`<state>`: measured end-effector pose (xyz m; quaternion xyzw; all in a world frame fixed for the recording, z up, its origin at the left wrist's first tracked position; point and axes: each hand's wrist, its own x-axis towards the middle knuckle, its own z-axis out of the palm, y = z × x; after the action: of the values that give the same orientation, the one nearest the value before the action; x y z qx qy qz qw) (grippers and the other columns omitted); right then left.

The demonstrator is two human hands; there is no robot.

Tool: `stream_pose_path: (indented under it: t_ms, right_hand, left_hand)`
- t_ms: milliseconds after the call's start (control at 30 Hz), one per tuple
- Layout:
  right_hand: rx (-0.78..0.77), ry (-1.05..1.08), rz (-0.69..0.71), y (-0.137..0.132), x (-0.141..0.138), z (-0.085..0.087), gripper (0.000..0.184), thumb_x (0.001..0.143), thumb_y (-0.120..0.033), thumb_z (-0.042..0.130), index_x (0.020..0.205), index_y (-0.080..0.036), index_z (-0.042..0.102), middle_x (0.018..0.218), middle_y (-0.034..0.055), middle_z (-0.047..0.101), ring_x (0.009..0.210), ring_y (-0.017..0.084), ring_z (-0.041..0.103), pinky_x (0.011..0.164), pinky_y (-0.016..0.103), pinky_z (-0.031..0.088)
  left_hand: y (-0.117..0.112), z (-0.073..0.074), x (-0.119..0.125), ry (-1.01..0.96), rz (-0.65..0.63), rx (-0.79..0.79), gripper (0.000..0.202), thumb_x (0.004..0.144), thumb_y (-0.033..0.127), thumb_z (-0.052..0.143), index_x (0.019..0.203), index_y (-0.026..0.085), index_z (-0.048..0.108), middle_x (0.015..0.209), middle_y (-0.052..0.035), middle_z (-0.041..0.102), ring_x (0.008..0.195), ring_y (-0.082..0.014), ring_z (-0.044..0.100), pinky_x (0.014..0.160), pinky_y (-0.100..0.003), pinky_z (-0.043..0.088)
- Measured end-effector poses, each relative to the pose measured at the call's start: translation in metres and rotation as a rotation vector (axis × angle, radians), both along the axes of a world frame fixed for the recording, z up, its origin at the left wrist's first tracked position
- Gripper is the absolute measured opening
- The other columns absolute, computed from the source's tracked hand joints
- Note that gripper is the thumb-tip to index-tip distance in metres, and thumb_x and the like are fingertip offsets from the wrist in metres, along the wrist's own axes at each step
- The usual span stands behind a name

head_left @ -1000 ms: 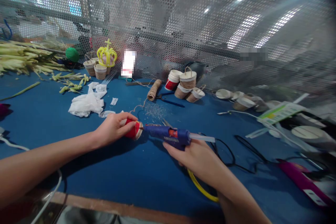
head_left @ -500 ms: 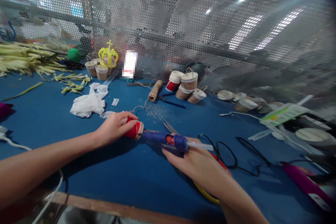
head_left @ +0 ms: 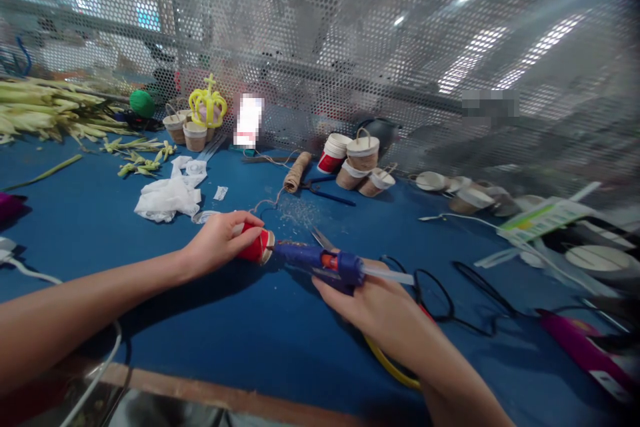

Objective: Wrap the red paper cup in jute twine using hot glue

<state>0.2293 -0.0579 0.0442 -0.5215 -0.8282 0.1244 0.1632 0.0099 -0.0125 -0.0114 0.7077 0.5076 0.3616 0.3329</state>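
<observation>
My left hand [head_left: 227, 237] is closed round a small red paper cup [head_left: 255, 245] lying on its side, its twine-edged end turned right. In my right hand [head_left: 373, 293] is a blue glue gun [head_left: 315, 259], a clear glue stick [head_left: 390, 274] poking out of its back. The gun's nozzle is at the edge of the cup; whether it touches, I cannot tell. Behind the gun lie the scissor blades [head_left: 323, 238], partly hidden by it. A thin twine strand runs from near the cup to a roll of twine [head_left: 297, 172].
Pliers [head_left: 327, 195] lie beside the twine roll. Twine-wrapped cups [head_left: 363, 155] stand at the back, next to stacked red-and-white cups [head_left: 334, 153]. White crumpled cloth [head_left: 167, 200] lies left. A black cord [head_left: 445, 293] loops at right, near a purple tool [head_left: 580, 347]. Perforated metal sheeting [head_left: 300, 33] rises behind.
The glue gun and my right hand have shifted slightly right, away from the cup. My left hand and the cup have hardly moved.
</observation>
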Motion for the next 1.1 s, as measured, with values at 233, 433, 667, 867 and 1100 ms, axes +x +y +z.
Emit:
stream_pose_path:
  t_ms: [233, 433, 667, 867, 1100]
  right_hand:
    - [-0.022, 0.018, -0.040, 0.000, -0.003, 0.003, 0.011, 0.076, -0.024, 0.049, 0.070, -0.021, 0.057, 0.057, -0.0014, 0.057, 0.057, 0.015, 0.054, 0.053, 0.025, 0.041]
    - [-0.055, 0.105, -0.075, 0.003, -0.004, 0.007, 0.014, 0.076, -0.024, 0.047, 0.066, -0.021, 0.056, 0.054, -0.0010, 0.058, 0.055, 0.015, 0.055, 0.051, 0.025, 0.041]
    - [-0.224, 0.092, -0.209, 0.002, -0.004, 0.010, 0.034, 0.075, -0.030, 0.049, 0.044, -0.021, 0.037, 0.038, -0.0031, 0.047, 0.039, 0.012, 0.050, 0.045, 0.024, 0.039]
    - [-0.291, 0.181, -0.256, 0.004, -0.003, 0.012, 0.023, 0.072, -0.029, 0.051, 0.052, -0.021, 0.044, 0.040, -0.0027, 0.050, 0.040, 0.014, 0.053, 0.044, 0.024, 0.042]
    - [-0.305, 0.241, -0.273, 0.006, -0.004, 0.011, 0.031, 0.070, -0.030, 0.055, 0.044, -0.022, 0.041, 0.032, -0.0031, 0.045, 0.035, 0.012, 0.048, 0.040, 0.024, 0.039]
  left_hand:
    - [0.000, -0.001, 0.001, -0.012, 0.001, -0.013, 0.028, 0.079, 0.035, 0.048, 0.091, 0.016, 0.064, 0.081, -0.0044, 0.070, 0.070, -0.0170, 0.063, 0.060, -0.024, 0.048]
    - [-0.001, -0.003, 0.000, 0.021, -0.011, 0.058, 0.028, 0.080, 0.036, 0.049, 0.090, 0.016, 0.065, 0.083, -0.0050, 0.070, 0.069, -0.0161, 0.062, 0.062, -0.025, 0.048]
    - [-0.005, -0.002, -0.003, 0.059, -0.099, 0.251, 0.025, 0.082, 0.029, 0.047, 0.092, 0.014, 0.065, 0.083, -0.0056, 0.071, 0.070, -0.0151, 0.064, 0.063, -0.023, 0.048]
    - [-0.008, -0.004, -0.006, 0.113, -0.173, 0.473, 0.022, 0.083, 0.022, 0.047, 0.096, 0.015, 0.062, 0.081, -0.0041, 0.072, 0.063, -0.0108, 0.064, 0.058, -0.018, 0.047]
    - [-0.008, -0.002, -0.005, 0.175, -0.187, 0.656, 0.019, 0.082, 0.019, 0.049, 0.094, 0.014, 0.062, 0.066, -0.0025, 0.070, 0.049, -0.0087, 0.060, 0.049, -0.016, 0.044]
